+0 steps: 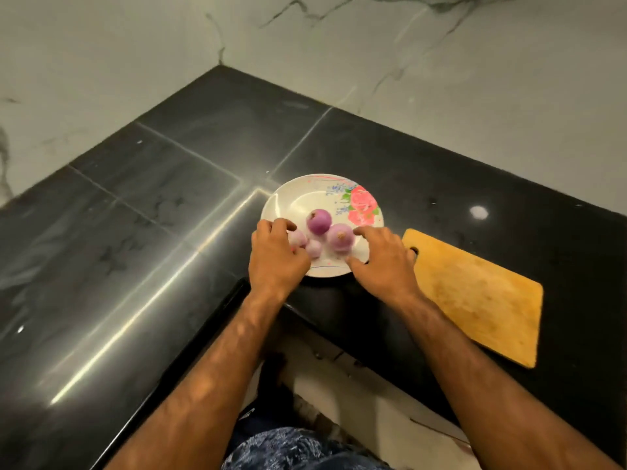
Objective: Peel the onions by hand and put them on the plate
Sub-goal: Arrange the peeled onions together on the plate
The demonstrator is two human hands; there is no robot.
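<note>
A white plate [302, 198] with a red flower print sits on the black counter near its inner corner edge. Several purple peeled onions lie on its near half: a round one [319, 221], a larger one [340, 237], a small one [314, 248], and a pale one [298, 237] partly hidden by my fingers. My left hand [276, 257] curls over the plate's left rim, fingertips beside the pale onion. My right hand [383, 262] clasps the right rim, thumb on the near edge and fingers over the far side.
A yellow wooden cutting board [481, 296] lies on the counter just right of my right hand. The glossy black counter [152, 215] stretches left and back to the marble walls [441, 62]. Below the counter's inner edge are the floor and my patterned clothing [291, 449].
</note>
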